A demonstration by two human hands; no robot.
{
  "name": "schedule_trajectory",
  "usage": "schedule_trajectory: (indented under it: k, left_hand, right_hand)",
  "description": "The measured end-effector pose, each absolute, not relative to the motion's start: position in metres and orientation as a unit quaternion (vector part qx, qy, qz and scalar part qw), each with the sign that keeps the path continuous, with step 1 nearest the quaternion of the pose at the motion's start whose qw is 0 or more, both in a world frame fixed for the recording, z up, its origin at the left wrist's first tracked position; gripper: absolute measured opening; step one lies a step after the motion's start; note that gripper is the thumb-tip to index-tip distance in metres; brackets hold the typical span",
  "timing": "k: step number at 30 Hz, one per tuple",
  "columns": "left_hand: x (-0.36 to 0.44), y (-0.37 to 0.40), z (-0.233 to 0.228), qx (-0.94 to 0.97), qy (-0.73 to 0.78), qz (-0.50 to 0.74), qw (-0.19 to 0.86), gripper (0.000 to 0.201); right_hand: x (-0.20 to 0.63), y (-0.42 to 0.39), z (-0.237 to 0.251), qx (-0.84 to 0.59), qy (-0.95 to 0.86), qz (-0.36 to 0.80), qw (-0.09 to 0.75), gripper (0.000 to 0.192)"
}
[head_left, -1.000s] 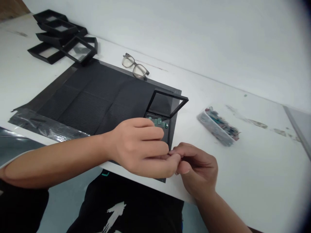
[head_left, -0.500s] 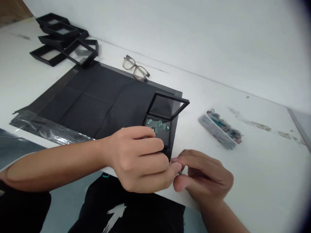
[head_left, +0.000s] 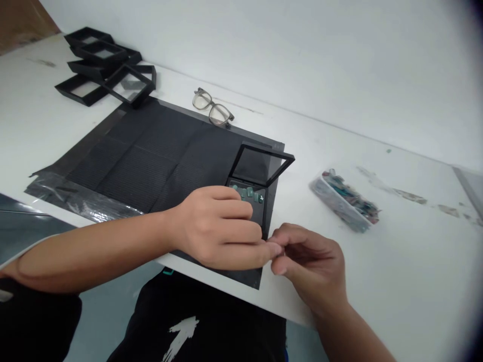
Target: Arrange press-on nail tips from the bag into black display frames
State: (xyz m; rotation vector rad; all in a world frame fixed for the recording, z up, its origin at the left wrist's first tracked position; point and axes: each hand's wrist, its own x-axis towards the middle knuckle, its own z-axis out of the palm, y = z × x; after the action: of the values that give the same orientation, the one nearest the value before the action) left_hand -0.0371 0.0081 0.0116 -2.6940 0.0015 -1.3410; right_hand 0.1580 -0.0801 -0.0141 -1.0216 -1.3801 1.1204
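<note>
Head view
Left hand: your left hand lies curled over the near part of the box, fingers bent and close together; its fingertips meet those of the right hand. You cannot tell whether it pinches anything.
Right hand: your right hand rests on the desk near its front edge, thumb and forefinger drawn narrow; what is between them is too small to tell.
Box: black, on the right end of the mat, lid propped open and tilted back.
Stones: small green stones lie in the box's far part.
Tray: a clear tray of mixed pieces sits right of the box, well apart.
Glasses: glasses lie at the mat's far edge.
Frames: black frames are stacked at the desk's far left corner.
</note>
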Motion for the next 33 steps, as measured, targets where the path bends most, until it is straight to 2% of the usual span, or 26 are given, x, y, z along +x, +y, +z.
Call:
schedule_trajectory:
  k: [5,8,12,16,19,25,33]
  left_hand:
    - [-0.044,0.015,0.015,-0.895,-0.016,-0.436,0.093,0.005]
    - [-0.050,0.025,0.019,-0.873,-0.053,-0.478,0.083,0.005]
    - [-0.055,0.035,0.027,-0.819,-0.123,-0.561,0.014,0.008]
    - [-0.054,0.037,0.028,-0.809,-0.191,-0.556,-0.014,0.009]
    - [-0.051,0.037,0.023,-0.807,-0.172,-0.564,-0.041,0.010]
    - [-0.047,0.037,0.015,-0.811,-0.139,-0.564,-0.069,0.020]
    - [-0.044,0.033,0.010,-0.755,-0.199,-0.589,-0.210,0.036]
  right_hand:
    - [0.161,-0.079,-0.014,-0.477,-0.614,0.349,0.523,0.017]
    - [0.166,-0.071,-0.009,-0.516,-0.642,0.229,0.519,0.015]
    - [0.167,-0.052,-0.009,-0.534,-0.717,0.113,0.433,0.014]
    - [0.166,-0.038,-0.021,-0.546,-0.748,0.134,0.354,0.018]
    - [0.165,-0.035,-0.029,-0.556,-0.750,0.165,0.318,0.023]
    - [0.170,-0.038,-0.033,-0.559,-0.720,0.217,0.350,0.022]
    - [0.179,-0.040,-0.041,-0.559,-0.707,0.250,0.355,0.019]
